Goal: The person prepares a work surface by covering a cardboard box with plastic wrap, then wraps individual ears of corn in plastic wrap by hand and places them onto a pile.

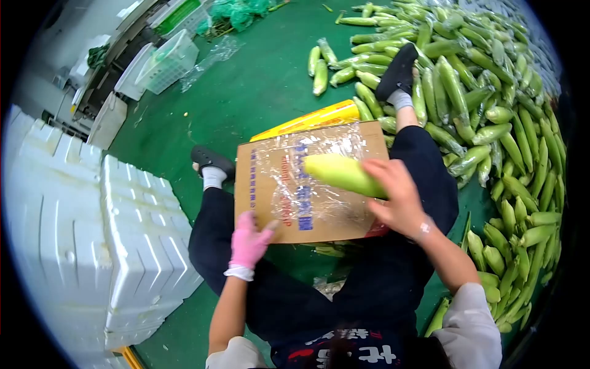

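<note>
Above a brown cardboard box (264,178) with printed text and clear film on top, my bare right hand (396,194) holds the thicker end of a pale green ear of corn (341,172). The ear points left over the middle of the box. My left hand (249,240), in a pink glove, rests at the box's lower left edge with thumb and fingers apart and nothing in it. The box lies between my legs. Part of a yellow box (307,120) shows behind its far edge.
Many green corn ears (455,92), several in clear film, are piled on the right. White foam boxes (141,227) stand at the left. White baskets (169,61) sit at the upper left. Loose film (215,58) and green netting (239,13) lie on the green floor.
</note>
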Demonstrator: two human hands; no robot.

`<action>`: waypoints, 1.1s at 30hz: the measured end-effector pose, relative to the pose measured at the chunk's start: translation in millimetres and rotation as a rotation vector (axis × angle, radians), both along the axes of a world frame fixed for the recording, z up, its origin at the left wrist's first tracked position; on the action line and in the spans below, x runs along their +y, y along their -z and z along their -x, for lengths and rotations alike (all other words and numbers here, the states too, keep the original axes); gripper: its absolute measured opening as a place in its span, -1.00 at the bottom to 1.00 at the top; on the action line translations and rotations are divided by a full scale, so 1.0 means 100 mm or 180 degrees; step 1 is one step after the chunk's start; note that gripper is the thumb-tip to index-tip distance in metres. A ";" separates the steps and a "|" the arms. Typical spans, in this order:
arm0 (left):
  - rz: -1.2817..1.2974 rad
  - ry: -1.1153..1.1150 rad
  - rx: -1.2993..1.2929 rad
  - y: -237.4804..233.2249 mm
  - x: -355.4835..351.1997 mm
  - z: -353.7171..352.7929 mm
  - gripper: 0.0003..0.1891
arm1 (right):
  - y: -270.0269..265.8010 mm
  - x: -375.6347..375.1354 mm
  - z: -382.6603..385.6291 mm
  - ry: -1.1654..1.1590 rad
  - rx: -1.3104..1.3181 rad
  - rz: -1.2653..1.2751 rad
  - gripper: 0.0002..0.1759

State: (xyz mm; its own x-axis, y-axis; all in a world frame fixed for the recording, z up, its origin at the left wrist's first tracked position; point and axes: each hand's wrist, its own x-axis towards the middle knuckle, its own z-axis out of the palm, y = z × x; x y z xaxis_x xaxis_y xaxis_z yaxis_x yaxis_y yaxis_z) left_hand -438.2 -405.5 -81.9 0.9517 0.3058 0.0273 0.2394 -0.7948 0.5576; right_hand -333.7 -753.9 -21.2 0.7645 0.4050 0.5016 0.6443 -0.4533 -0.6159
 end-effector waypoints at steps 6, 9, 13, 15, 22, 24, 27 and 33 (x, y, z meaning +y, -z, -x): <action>-0.1099 0.0218 0.0031 0.17 -0.10 -0.56 -0.45 | 0.53 1.01 -0.20 -0.0443 0.0698 -0.0299 -0.33; -0.1116 0.1001 0.0179 0.22 0.01 -0.58 -0.63 | 0.68 0.95 -0.09 -0.0452 0.0854 -0.0004 -0.32; 0.4453 -0.0747 0.0488 -0.21 0.50 0.02 -0.82 | 0.56 0.80 0.05 -0.1127 0.0568 0.0624 -0.30; 0.5010 -0.0644 0.0104 -0.22 0.40 0.10 -0.86 | 0.51 0.82 0.07 -0.1672 0.0752 0.0947 -0.28; 0.0219 0.1720 -0.1051 -0.23 -0.49 -0.56 -0.46 | 0.42 0.70 -0.03 -0.0533 0.0349 0.1007 -0.46; -0.1404 0.2272 -0.0747 -0.29 -0.53 -0.66 -0.18 | 0.41 0.58 0.32 0.0248 0.0212 0.0760 -0.52; -0.1236 0.2525 -0.0469 -0.20 -0.40 -0.93 -0.21 | 0.50 0.33 0.67 0.0649 -0.0018 0.1210 -0.71; -0.0823 0.2866 -0.0655 -0.16 -0.41 -0.71 -0.41 | 0.57 -0.11 -0.02 0.1398 0.1455 -0.0998 -0.95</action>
State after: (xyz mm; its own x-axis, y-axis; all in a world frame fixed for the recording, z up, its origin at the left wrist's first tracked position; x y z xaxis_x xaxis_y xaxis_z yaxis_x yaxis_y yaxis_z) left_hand -367.4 -446.7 -65.5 0.7958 -0.5769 0.1843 -0.6044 -0.7371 0.3022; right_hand -331.4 -765.0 -77.7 0.9859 -0.1001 0.1337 0.0880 -0.3690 -0.9252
